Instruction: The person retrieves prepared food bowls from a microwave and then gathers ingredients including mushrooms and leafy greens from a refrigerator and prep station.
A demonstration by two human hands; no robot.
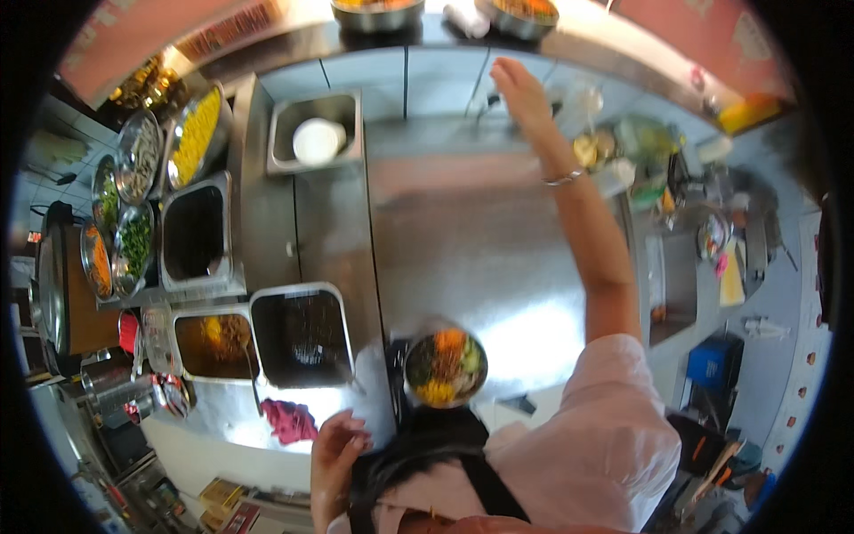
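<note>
A metal bowl (445, 367) filled with mixed vegetables in orange, yellow, green and dark colours stands on the steel counter (471, 240), close to my body. My right hand (520, 93) is stretched far out over the back of the counter, fingers spread and holding nothing, beside some clear plastic containers (583, 111); a thin bracelet sits on that wrist. My left hand (336, 449) rests at the near counter edge with loosely bent fingers and nothing in it, right next to a magenta cloth (286, 418).
Inset steel pans lie to the left: one with dark liquid (302, 334), one with brown sauce (213, 343), one dark pan (194, 231), one holding a white bowl (316, 138). Bowls of yellow (196, 133) and green (133, 240) vegetables stand further left. A sink (672, 285) is at right.
</note>
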